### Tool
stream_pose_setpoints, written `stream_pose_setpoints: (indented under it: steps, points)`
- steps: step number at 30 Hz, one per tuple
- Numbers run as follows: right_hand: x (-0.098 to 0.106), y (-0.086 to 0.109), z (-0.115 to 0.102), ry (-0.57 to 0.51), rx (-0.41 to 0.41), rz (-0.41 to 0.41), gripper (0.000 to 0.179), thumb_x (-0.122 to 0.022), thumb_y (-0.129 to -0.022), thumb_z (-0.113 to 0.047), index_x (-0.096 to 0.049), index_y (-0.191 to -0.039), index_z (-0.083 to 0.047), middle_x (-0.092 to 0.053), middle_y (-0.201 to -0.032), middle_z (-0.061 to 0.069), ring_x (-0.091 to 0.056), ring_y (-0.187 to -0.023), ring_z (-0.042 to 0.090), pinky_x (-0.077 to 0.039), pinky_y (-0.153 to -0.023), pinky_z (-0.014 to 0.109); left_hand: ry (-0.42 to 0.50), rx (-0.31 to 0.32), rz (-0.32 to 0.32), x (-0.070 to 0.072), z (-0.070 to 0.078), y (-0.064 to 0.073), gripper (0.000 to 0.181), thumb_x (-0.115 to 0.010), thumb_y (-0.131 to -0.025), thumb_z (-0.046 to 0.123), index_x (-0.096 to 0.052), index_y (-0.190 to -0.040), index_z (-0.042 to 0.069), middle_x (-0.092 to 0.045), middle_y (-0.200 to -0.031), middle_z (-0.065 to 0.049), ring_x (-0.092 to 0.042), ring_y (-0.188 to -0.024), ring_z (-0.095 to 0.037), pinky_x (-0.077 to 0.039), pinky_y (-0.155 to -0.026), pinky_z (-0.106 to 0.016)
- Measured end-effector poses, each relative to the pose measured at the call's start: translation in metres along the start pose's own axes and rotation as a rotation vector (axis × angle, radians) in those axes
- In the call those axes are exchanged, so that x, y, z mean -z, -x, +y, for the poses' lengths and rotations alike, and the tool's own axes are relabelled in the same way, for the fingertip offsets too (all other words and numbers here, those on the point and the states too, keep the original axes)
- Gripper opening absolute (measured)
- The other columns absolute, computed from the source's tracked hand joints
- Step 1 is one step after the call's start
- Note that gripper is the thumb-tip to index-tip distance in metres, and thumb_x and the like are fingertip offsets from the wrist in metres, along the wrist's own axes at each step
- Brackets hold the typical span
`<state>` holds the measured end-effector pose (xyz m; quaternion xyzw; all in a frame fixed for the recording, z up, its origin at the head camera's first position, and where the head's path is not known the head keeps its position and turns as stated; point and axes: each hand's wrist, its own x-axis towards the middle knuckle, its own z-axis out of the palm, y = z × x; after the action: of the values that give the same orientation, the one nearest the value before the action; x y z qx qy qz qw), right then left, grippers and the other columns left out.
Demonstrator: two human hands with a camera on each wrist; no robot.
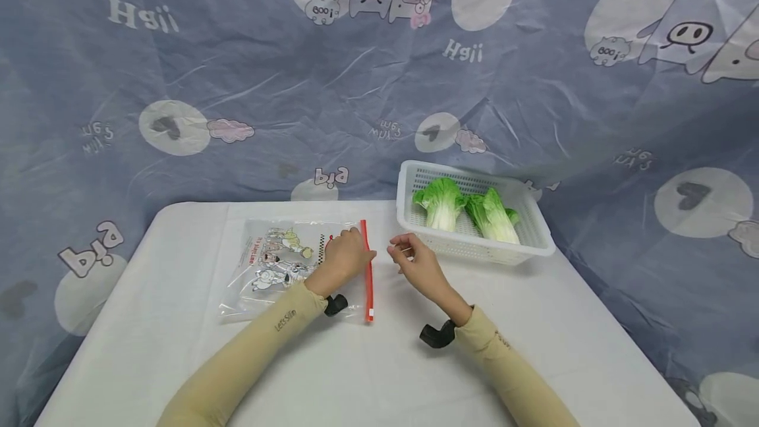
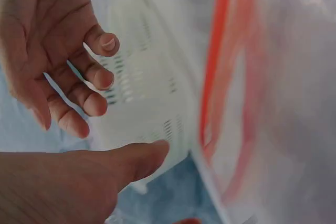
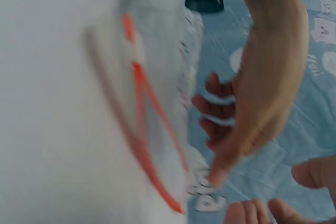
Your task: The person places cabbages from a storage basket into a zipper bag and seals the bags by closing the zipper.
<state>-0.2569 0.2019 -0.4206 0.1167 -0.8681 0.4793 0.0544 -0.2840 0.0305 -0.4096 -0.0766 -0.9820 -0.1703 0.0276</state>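
A clear zip bag (image 1: 269, 305) with cartoon prints and a red zip edge (image 1: 369, 282) lies flat on the table's left half. My left hand (image 1: 344, 257) hovers over that edge, thumb stretched out and fingers loosely bent, gripping nothing in the right wrist view. Just right of the zip, my right hand (image 1: 420, 267) hangs in the air with relaxed, slightly bent fingers and nothing in them. The red strips (image 3: 157, 103) stand apart in the right wrist view, with a pale slider (image 3: 137, 48) where they meet.
A white perforated basket (image 1: 474, 246) stands at the back right, holding two leafy cabbages, one left (image 1: 441, 206) and one right (image 1: 493, 216). The white-covered table (image 1: 332, 381) meets a blue printed cloth (image 1: 332, 97) behind it. Each wrist wears a black camera mount.
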Motion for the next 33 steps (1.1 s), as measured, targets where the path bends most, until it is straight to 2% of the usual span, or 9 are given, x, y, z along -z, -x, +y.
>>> stream_pose_setpoints:
  steps: [3,6,12,17,21,24,27,30,33]
  points:
    - [-0.014,0.006,0.015,-0.085,-0.08,0.004,0.029,-0.06,-0.096,-0.024,-0.056,-0.114,-0.001,-0.063,-0.096,0.013,-0.063,-0.084,0.038,-0.057,-0.063,0.043,0.049,0.016,0.004,-0.019,-0.002,-0.004,0.056,-0.074,-0.083,0.04,-0.053,-0.107,-0.005,-0.063,-0.095,-0.02,-0.067,-0.077,-0.032,-0.056,-0.063,-0.042]
    - [-0.026,0.011,0.026,-0.153,-0.161,-0.012,0.024,-0.06,-0.094,-0.015,-0.055,-0.11,0.002,-0.062,-0.094,0.019,-0.064,-0.077,0.034,-0.057,-0.059,0.038,0.1,0.005,-0.039,-0.032,-0.008,-0.005,0.052,-0.073,-0.083,0.034,-0.05,-0.108,-0.005,-0.063,-0.09,-0.018,-0.065,-0.073,-0.03,-0.053,-0.062,-0.039]
    - [-0.039,0.016,0.036,-0.17,-0.237,-0.062,0.019,-0.06,-0.092,-0.011,-0.056,-0.106,0.001,-0.063,-0.089,0.016,-0.062,-0.071,0.019,-0.054,-0.057,0.029,0.25,-0.066,-0.174,-0.032,-0.027,-0.003,0.034,-0.065,-0.083,0.012,-0.05,-0.107,-0.008,-0.058,-0.079,-0.012,-0.053,-0.063,-0.023,-0.043,-0.052,-0.032]
    - [-0.045,0.013,0.032,-0.08,-0.236,-0.068,0.025,-0.061,-0.093,-0.022,-0.058,-0.108,-0.002,-0.065,-0.089,0.01,-0.062,-0.07,0.015,-0.05,-0.055,0.024,0.324,-0.141,-0.19,-0.018,-0.04,0.005,0.013,-0.061,-0.079,-0.001,-0.052,-0.089,-0.002,-0.053,-0.073,-0.009,-0.051,-0.059,-0.019,-0.041,-0.047,-0.025]
    - [-0.055,0.002,0.021,-0.056,-0.244,-0.113,0.04,-0.062,-0.093,-0.036,-0.056,-0.114,-0.002,-0.068,-0.091,0.011,-0.064,-0.071,0.015,-0.049,-0.056,0.023,0.379,-0.123,-0.19,0.003,-0.047,0.015,0.01,-0.059,-0.078,-0.005,-0.053,-0.083,0.001,-0.056,-0.069,-0.008,-0.056,-0.05,-0.015,-0.041,-0.045,-0.023]
    - [-0.067,-0.01,0.011,-0.101,-0.251,-0.131,0.043,-0.064,-0.092,-0.038,-0.055,-0.112,-0.001,-0.069,-0.086,0.011,-0.065,-0.067,0.015,-0.049,-0.055,0.023,0.403,-0.103,-0.189,0.021,-0.05,0.021,0.008,-0.058,-0.081,-0.006,-0.053,-0.084,0.0,-0.057,-0.07,-0.008,-0.057,-0.044,-0.014,-0.043,-0.042,-0.022]
    - [-0.08,-0.022,0.003,-0.16,-0.233,-0.104,0.033,-0.066,-0.092,-0.03,-0.054,-0.103,-0.001,-0.066,-0.073,0.006,-0.06,-0.057,0.011,-0.048,-0.053,0.023,0.422,-0.099,-0.151,0.039,-0.053,0.023,0.008,-0.059,-0.083,-0.005,-0.053,-0.083,0.001,-0.057,-0.069,-0.009,-0.056,-0.042,-0.014,-0.043,-0.041,-0.022]
    - [-0.091,-0.034,-0.004,-0.229,-0.209,-0.067,0.023,-0.066,-0.092,-0.022,-0.053,-0.093,-0.003,-0.06,-0.064,-0.001,-0.053,-0.05,0.008,-0.048,-0.052,0.024,0.447,-0.085,-0.081,0.054,-0.059,0.021,0.011,-0.061,-0.085,-0.001,-0.052,-0.079,0.003,-0.058,-0.065,-0.009,-0.055,-0.039,-0.014,-0.043,-0.04,-0.022]
    - [-0.099,-0.044,-0.01,-0.287,-0.191,-0.065,0.022,-0.068,-0.091,-0.021,-0.052,-0.086,-0.006,-0.058,-0.059,-0.003,-0.051,-0.047,0.006,-0.048,-0.052,0.024,0.475,-0.057,-0.01,0.067,-0.069,0.019,0.016,-0.063,-0.086,0.004,-0.051,-0.076,0.005,-0.057,-0.059,-0.008,-0.055,-0.037,-0.013,-0.045,-0.039,-0.023]
